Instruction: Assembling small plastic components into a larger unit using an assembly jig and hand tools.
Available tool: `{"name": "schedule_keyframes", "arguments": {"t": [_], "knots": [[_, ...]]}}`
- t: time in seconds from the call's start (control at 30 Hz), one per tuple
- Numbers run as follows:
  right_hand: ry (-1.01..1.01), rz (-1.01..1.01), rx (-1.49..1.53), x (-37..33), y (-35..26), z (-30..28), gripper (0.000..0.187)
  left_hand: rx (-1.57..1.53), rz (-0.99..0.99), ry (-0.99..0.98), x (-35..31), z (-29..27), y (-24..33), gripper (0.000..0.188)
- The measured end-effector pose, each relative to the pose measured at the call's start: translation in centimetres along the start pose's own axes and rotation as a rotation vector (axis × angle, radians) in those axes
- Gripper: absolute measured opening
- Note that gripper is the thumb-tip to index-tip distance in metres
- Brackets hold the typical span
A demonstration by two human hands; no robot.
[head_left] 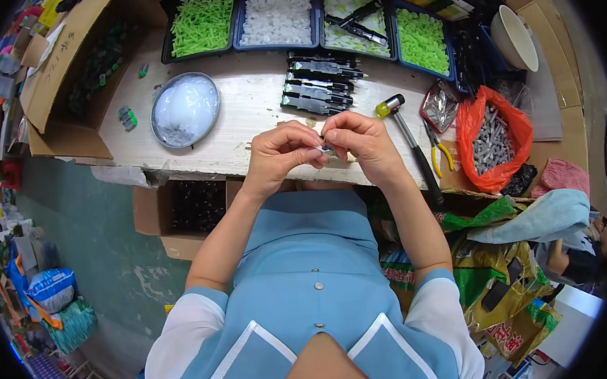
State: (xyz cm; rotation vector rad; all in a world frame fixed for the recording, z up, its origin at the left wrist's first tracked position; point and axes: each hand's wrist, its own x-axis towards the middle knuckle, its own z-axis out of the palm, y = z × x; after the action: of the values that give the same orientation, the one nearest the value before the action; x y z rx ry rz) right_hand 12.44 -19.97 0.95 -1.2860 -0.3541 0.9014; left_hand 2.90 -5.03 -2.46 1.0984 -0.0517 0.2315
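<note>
Over the near edge of the bench, my left hand (282, 152) and my right hand (362, 141) meet at their fingertips. Both are closed in a pinch. Between them shows a tiny white and dark piece (324, 147), mostly covered by the fingers and too small to name. Just beyond my hands lies a row of several black pen-like assemblies (318, 84) with clear and white parts. A hammer (412, 141) with a yellow-and-black head rests to the right of my right hand, and yellow-handled pliers (440, 150) lie beside it.
Trays of green strips (203, 22), white caps (275, 16) and green caps (421, 41) line the back. At left are a round dish (186, 110) and a cardboard box (67, 72). A red bag (489, 102) of grey parts stands right. Below sits a box of black parts (197, 206).
</note>
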Motion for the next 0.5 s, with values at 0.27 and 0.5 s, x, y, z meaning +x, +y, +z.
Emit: {"name": "schedule_keyframes", "arguments": {"t": [0.27,0.5], "knots": [[0.013,0.084,0.106,0.1,0.1,0.8,0.006,0.248,0.158,0.027,-0.6,0.1,-0.1,0.012],[0.048,-0.127,-0.277,-0.4,0.9,1.6,0.010,0.357,0.194,0.004,-0.9,-0.5,-0.1,0.010]]}}
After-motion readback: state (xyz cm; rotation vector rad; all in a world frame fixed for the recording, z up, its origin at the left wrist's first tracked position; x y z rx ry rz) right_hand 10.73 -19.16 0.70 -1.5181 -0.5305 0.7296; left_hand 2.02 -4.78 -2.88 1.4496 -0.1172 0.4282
